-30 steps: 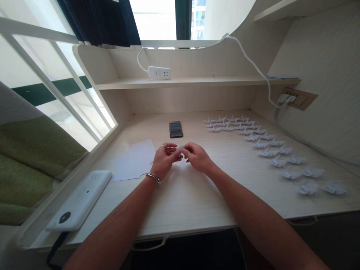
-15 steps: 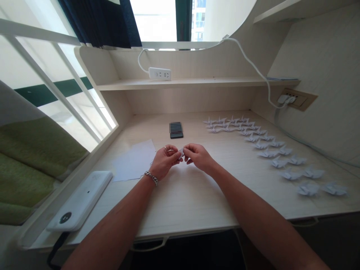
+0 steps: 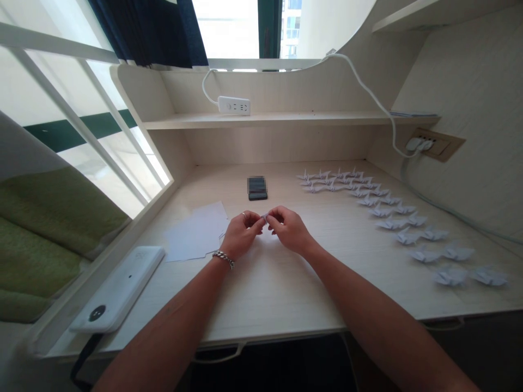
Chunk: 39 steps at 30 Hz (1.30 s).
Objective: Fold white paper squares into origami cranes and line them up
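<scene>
Over the middle of the desk, my left hand (image 3: 242, 233) and my right hand (image 3: 287, 226) meet fingertip to fingertip. Both pinch one small piece of folded white paper (image 3: 265, 218), mostly covered by the fingers. A ring and a chain bracelet are on the left hand and wrist. Beside the left hand lie several sheets of white paper (image 3: 196, 231), partly overlapping. To the right, rows of folded white paper cranes (image 3: 384, 211) run from the back of the desk toward its front right corner.
Behind my hands is a dark phone-like object (image 3: 257, 188), partly blurred. A white power bank-like device (image 3: 118, 288) with a dark strap lies at front left. A white power strip (image 3: 234, 105) stands on the shelf (image 3: 286, 121). Its cable runs to a wall socket (image 3: 436, 144).
The fingers have shifted a little around the folded paper, and less of it shows now. The whole view has moved slightly. Cranes and sheets stay where they were.
</scene>
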{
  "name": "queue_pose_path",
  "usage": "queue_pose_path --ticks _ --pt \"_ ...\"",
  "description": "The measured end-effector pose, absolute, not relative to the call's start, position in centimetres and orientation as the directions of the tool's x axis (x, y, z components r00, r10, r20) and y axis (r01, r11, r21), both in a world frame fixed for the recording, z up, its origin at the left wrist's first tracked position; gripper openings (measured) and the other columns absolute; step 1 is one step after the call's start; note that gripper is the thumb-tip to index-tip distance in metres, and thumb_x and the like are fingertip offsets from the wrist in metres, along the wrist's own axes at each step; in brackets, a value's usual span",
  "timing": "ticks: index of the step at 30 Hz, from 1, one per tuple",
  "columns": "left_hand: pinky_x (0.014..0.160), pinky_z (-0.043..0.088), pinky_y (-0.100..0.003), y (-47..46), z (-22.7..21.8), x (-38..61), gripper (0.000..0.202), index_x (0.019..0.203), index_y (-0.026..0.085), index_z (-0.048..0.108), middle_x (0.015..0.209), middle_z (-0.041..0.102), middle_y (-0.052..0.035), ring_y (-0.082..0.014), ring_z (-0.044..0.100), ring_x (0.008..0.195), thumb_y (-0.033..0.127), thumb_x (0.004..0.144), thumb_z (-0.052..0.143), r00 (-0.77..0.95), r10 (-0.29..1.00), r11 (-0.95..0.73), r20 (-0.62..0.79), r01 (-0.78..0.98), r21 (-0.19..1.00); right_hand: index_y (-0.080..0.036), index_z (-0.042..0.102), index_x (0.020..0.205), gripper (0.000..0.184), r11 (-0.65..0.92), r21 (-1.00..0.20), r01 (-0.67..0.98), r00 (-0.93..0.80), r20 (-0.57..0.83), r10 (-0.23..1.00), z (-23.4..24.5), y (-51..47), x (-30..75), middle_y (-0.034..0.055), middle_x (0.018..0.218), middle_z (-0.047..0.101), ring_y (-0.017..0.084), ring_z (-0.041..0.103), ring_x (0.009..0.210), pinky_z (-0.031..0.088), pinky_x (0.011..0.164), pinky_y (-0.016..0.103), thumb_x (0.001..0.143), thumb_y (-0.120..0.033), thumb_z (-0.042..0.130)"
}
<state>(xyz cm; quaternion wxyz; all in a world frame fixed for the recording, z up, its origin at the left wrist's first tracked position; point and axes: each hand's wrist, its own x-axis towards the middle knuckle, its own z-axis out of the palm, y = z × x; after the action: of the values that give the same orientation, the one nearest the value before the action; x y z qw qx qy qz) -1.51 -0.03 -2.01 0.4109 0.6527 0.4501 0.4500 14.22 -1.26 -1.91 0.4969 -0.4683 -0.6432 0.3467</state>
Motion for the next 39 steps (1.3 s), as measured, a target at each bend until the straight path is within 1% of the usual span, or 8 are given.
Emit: queue_pose_path --ticks 4,12,16,22,29,32,35,39 --pt "0.074 0.053 -0.033 -0.1 -2.3 -1.2 0.033 0.084 0.013 0.061 0.079 0.066 -0.0052 -0.0163 0.065 0.074 0.044 0.075 0.069 0.247 0.942 -0.259 0.227 0.104 0.960 -0.019 0.060 0.083 0.014 0.335 -0.896 0.292 -0.059 0.333 0.941 -1.8 -1.4 14.3 0.0025 0.076 0.065 0.016 0.062 0.068 0.052 0.061 0.029 0.083 -0.032 0.055" --pt "0.077 0.054 -0.034 -0.5 -1.7 -1.1 0.035 0.082 0.013 0.059 0.079 0.066 -0.0037 -0.0154 0.066 0.076 0.048 0.079 0.063 0.262 0.949 -0.173 0.178 -0.042 0.984 -0.018 0.058 0.079 0.014 0.283 -0.941 0.187 -0.082 0.272 0.959 -1.4 -1.5 14.2 0.0013 0.071 0.061 0.015 0.060 0.065 0.053 0.057 0.028 0.081 -0.031 0.056" --pt "0.075 0.054 -0.033 -0.5 -1.5 -1.0 0.032 0.079 0.014 0.058 0.075 0.066 -0.0030 -0.0156 0.067 0.074 0.045 0.078 0.065 0.243 0.961 -0.109 0.131 -0.101 0.989 -0.017 0.057 0.078 0.013 0.234 -0.967 0.102 -0.087 0.226 0.970 -1.2 -1.5 14.2 0.0004 0.069 0.059 0.014 0.059 0.063 0.053 0.055 0.028 0.079 -0.030 0.057" --pt "0.070 0.053 -0.033 -0.4 -1.4 -1.0 0.025 0.077 0.013 0.059 0.070 0.067 -0.0044 -0.0165 0.066 0.070 0.035 0.073 0.069 0.186 0.982 -0.028 0.036 -0.043 0.999 -0.018 0.057 0.078 0.012 0.262 -0.957 0.124 -0.144 0.244 0.959 -1.5 -1.5 14.2 0.0003 0.071 0.061 0.013 0.059 0.064 0.052 0.055 0.026 0.079 -0.030 0.058" --pt "0.067 0.053 -0.030 -0.4 -1.1 -1.0 0.022 0.077 0.014 0.059 0.075 0.068 -0.0044 -0.0135 0.065 0.065 0.034 0.073 0.068 0.097 0.995 -0.006 0.024 -0.184 0.983 -0.017 0.056 0.078 0.014 0.073 -0.993 -0.096 -0.039 0.077 0.996 -0.7 -1.2 14.2 -0.0004 0.070 0.060 0.014 0.061 0.066 0.051 0.055 0.026 0.076 -0.031 0.058" --pt "0.068 0.053 -0.031 -0.3 -1.4 -1.0 0.024 0.078 0.014 0.060 0.073 0.068 -0.0043 -0.0140 0.065 0.065 0.036 0.074 0.067 0.096 0.992 -0.070 0.079 -0.092 0.993 -0.018 0.055 0.079 0.015 0.099 -0.995 -0.012 -0.014 0.100 0.995 -0.8 -1.1 14.3 -0.0004 0.070 0.059 0.014 0.061 0.064 0.050 0.054 0.026 0.078 -0.032 0.056" --pt "0.065 0.053 -0.031 -0.2 -1.8 -1.1 0.026 0.078 0.014 0.060 0.069 0.067 -0.0047 -0.0161 0.065 0.064 0.039 0.076 0.065 0.099 0.983 -0.166 0.157 0.088 0.982 -0.019 0.055 0.080 0.015 0.194 -0.961 0.196 -0.020 0.193 0.981 -1.2 -1.2 14.5 -0.0005 0.071 0.060 0.014 0.059 0.063 0.047 0.055 0.026 0.079 -0.034 0.055" --pt "0.065 0.050 -0.030 -0.4 -1.8 -1.3 0.024 0.079 0.017 0.062 0.070 0.069 -0.0054 -0.0187 0.067 0.067 0.040 0.075 0.066 0.136 0.957 -0.286 0.254 0.324 0.902 -0.020 0.057 0.082 0.013 0.324 -0.784 0.530 -0.085 0.331 0.940 -1.3 -1.5 14.9 0.0002 0.073 0.064 0.014 0.056 0.065 0.040 0.060 0.026 0.082 -0.033 0.054"
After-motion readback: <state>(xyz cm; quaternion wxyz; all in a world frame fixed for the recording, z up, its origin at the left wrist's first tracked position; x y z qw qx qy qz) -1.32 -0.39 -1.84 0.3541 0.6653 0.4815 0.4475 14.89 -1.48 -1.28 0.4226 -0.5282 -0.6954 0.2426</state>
